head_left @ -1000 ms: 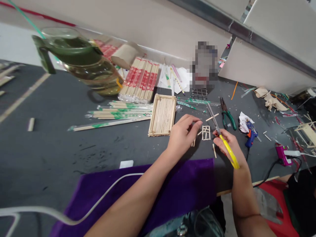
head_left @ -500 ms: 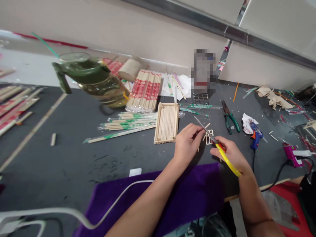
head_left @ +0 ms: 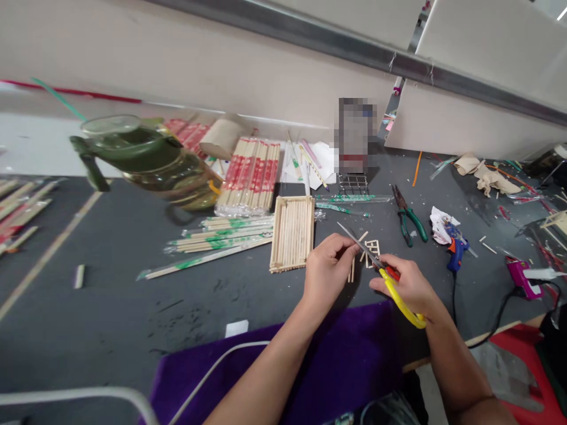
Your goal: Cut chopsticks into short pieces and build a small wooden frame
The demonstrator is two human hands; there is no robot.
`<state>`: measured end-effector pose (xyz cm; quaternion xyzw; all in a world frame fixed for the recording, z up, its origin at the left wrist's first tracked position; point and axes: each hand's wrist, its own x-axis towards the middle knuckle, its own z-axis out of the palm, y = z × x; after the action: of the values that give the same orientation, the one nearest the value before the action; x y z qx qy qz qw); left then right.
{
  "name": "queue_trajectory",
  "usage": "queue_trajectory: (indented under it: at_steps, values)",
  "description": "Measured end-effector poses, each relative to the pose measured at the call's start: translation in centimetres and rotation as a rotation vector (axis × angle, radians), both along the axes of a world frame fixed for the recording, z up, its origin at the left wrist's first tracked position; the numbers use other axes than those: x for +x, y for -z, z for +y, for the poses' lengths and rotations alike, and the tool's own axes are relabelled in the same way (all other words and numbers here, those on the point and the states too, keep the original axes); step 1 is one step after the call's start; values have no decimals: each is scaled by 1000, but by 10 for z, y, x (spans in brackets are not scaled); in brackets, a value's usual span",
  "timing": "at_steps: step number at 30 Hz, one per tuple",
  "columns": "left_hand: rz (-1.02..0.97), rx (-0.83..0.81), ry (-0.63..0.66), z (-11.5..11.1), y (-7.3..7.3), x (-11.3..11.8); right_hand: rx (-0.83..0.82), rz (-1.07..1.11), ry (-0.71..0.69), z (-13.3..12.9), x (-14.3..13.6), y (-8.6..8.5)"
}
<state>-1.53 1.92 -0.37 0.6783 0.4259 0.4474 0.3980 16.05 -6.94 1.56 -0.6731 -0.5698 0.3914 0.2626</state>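
Note:
My right hand (head_left: 405, 283) is wrapped round scissors (head_left: 401, 301) with yellow and red handles, their blades pointing up and left. Close to the blades, the fingers of my left hand (head_left: 330, 265) are pinched together; what they hold is too small to make out. Thin wooden sticks (head_left: 351, 271) lie beside these fingers. A small wooden lattice (head_left: 372, 251) sits on the dark table just behind the scissors. Left of my left hand is a shallow tray (head_left: 292, 233) built of wooden sticks.
Packaged chopsticks (head_left: 250, 177) and a green-lidded jug (head_left: 150, 165) stand at the back left. Pliers (head_left: 407, 218), a blue glue gun (head_left: 456, 254) and a magenta glue gun (head_left: 522, 277) lie to the right. A purple cloth (head_left: 349, 354) covers the front edge; a white cable crosses it.
The view has shifted slightly, so most table objects appear lower and farther left. Both hands stay close together, with the scissors still in my right hand.

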Motion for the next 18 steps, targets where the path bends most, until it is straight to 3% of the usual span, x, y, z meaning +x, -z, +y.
queue_trajectory:
  at_steps: [10,18]
  values:
    - [-53,-88,47,0,-10,1,4,15,-37,-5,0,-12]
    - [-181,-362,222,-3,-15,0,9,65,-67,-15,3,-18]
